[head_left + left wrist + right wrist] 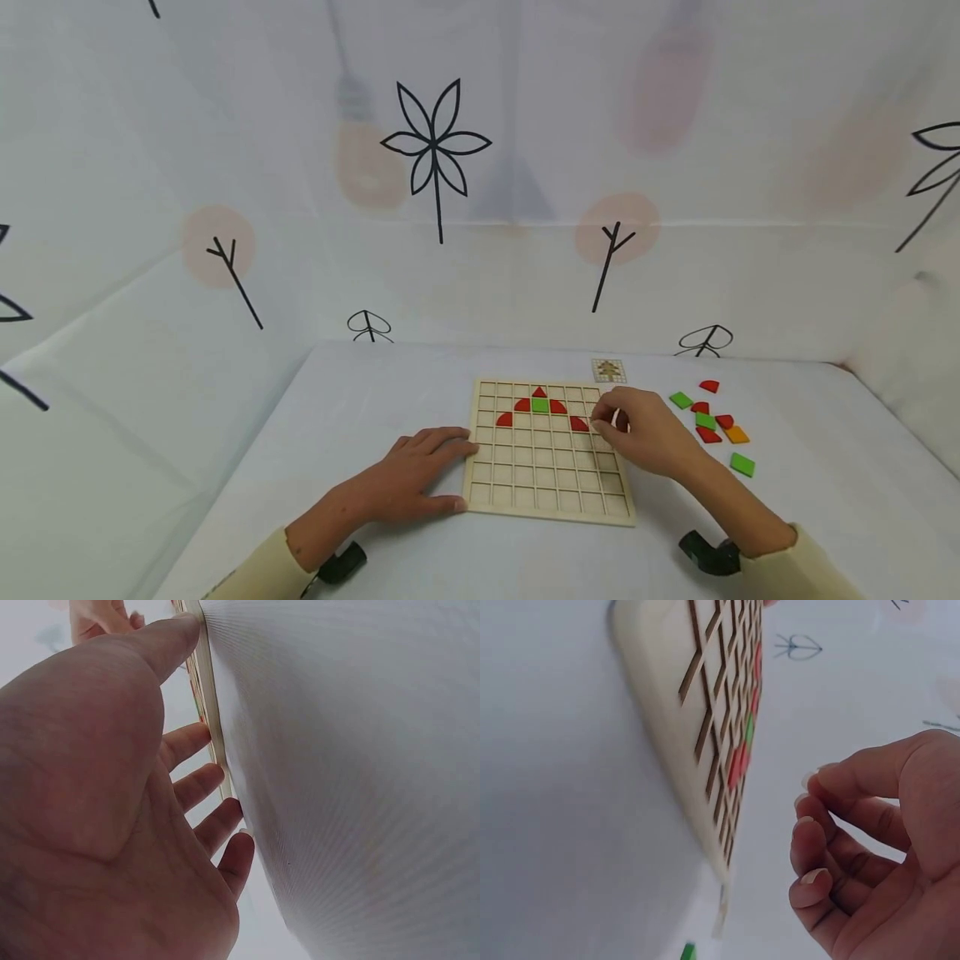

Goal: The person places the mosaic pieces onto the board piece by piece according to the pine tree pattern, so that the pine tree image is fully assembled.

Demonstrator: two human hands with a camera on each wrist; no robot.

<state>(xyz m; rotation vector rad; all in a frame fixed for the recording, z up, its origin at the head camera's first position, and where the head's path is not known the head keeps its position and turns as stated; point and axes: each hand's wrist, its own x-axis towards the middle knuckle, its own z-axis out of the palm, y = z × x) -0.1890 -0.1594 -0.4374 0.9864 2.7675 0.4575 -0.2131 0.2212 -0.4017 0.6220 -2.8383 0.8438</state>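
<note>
A pale wooden grid board [547, 479] lies on the white table. In its upper part sit a red triangle [539, 392], a green square [540, 406] below it and several red quarter-round tiles, the rightmost tile [579, 423] close to the right hand. My left hand [420, 475] rests along the board's left edge, fingers and thumb extended against its side. Over the board's right edge hovers my right hand [647, 429], fingers loosely bent, thumb and index tips together. The right wrist view shows no tile between those fingertips [817, 778].
Right of the board are scattered loose tiles: red quarter-rounds [708, 387], green squares [742, 464] and an orange square [738, 434]. Behind the board lies a small card [609, 371] with a tree pattern on a grid. A printed white cloth [480, 283] hangs at the back.
</note>
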